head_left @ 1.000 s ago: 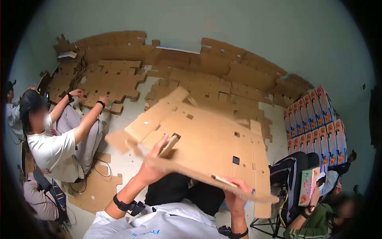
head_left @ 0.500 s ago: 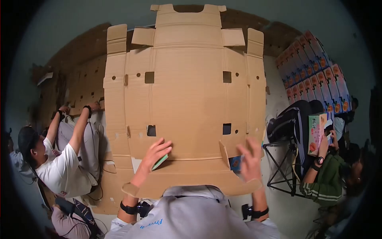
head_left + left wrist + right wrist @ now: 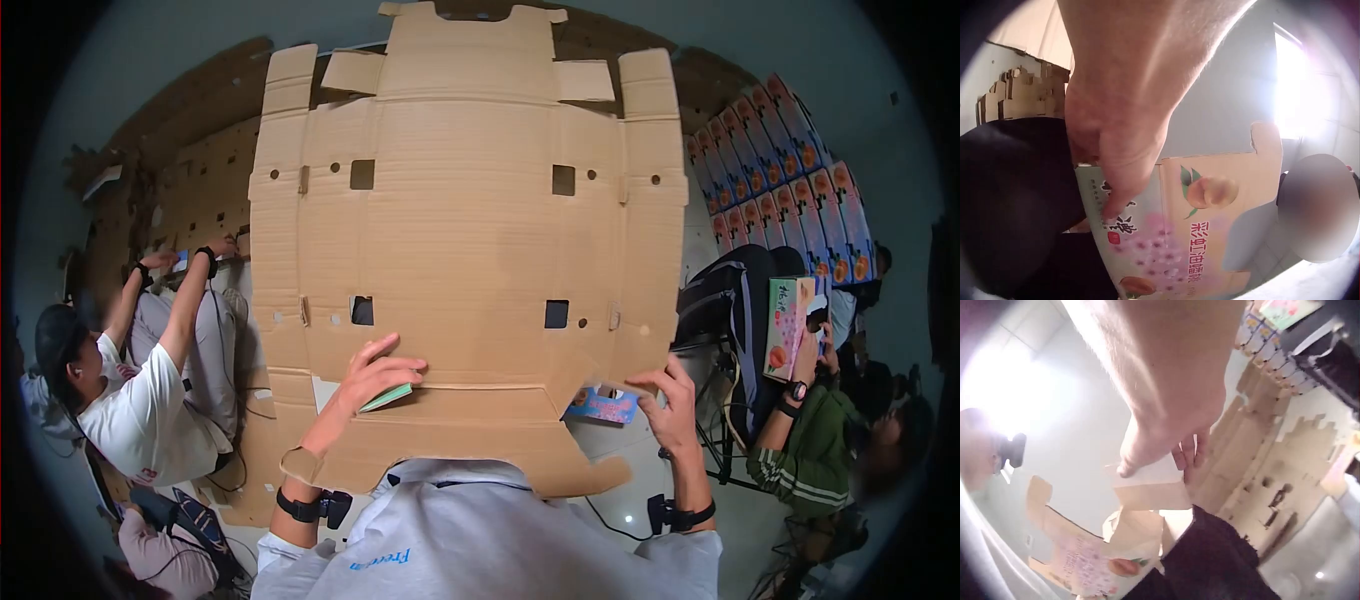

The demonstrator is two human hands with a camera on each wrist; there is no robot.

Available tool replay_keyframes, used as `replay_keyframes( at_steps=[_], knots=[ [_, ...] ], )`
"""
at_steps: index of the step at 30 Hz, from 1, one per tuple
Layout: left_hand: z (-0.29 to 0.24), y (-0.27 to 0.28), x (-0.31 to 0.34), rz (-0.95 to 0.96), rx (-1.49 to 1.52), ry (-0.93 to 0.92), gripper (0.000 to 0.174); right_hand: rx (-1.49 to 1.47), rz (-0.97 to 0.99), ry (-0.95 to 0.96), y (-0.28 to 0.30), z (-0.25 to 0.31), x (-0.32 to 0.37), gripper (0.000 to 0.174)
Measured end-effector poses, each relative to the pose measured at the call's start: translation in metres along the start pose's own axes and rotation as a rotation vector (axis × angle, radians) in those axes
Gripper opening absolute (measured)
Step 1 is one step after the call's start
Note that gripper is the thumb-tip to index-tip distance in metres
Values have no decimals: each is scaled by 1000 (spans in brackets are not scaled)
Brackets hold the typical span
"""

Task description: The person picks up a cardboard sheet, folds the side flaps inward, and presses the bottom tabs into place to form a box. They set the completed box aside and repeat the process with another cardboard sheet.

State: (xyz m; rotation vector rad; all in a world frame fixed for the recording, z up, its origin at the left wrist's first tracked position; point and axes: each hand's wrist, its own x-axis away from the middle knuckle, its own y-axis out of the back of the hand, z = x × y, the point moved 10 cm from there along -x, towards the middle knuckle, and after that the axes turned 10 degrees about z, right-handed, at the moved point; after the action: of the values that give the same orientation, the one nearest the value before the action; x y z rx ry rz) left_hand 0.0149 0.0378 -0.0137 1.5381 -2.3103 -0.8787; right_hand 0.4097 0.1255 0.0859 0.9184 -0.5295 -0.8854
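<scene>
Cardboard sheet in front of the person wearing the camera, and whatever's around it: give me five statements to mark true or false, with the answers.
1. The cardboard sheet has square holes cut in it. True.
2. The left hand is at the sheet's far edge. False: it is at the near end, close to the wearer's body.
3. A peach is printed on one side of the sheet. True.
4. The stacked boxes are on the left of the head view. False: they are on the right.
5. Someone in a green top is holding a printed carton. True.
</scene>
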Motion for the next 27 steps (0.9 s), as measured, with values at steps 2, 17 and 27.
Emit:
replay_keyframes(
  at_steps=[2, 17, 27],
  knots=[
    [-2, 0, 0, 17, -84, 23, 22, 30, -143, 64, 3, 29, -11, 50],
    [-9, -1, -6, 148, 97, 62, 53, 407, 472, 469, -89, 194, -110, 29],
    [-21, 60, 30, -111, -335, 428, 58, 197, -214, 150, -10, 159, -105, 83]
  ],
)
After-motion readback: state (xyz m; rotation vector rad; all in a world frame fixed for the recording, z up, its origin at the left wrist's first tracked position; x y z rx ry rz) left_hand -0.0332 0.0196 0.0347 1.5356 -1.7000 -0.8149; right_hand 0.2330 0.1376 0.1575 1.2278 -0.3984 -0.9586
